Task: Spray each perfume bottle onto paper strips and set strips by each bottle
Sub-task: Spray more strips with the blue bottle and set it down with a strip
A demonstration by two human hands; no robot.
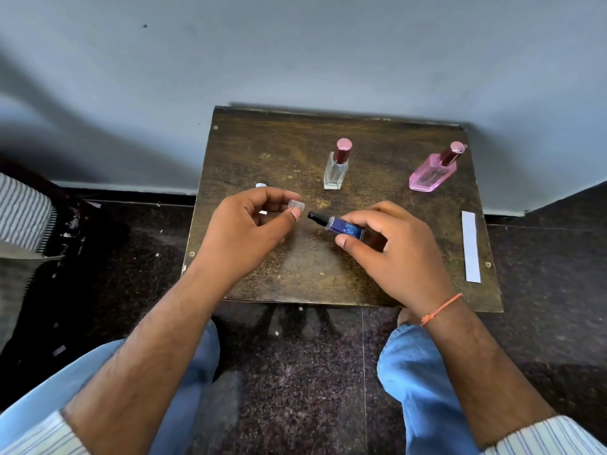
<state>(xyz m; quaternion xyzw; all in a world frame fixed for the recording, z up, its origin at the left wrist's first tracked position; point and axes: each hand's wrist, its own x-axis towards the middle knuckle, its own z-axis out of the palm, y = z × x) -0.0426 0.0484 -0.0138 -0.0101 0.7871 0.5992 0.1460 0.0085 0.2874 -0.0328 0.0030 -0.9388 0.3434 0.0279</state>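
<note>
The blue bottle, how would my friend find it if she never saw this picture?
Look at the small brown table against the grey wall. Near its front, the right hand holds the blue bottle sideways, black sprayer bare. The clear bottle and pink bottle behind it stand capped and untouched.

A plain home room, it seems: a small worn dark wooden table (262,142) against a bare pale blue-grey wall (295,50), speckled dark stone floor (295,372), striped cloth (23,211) at left.
</note>
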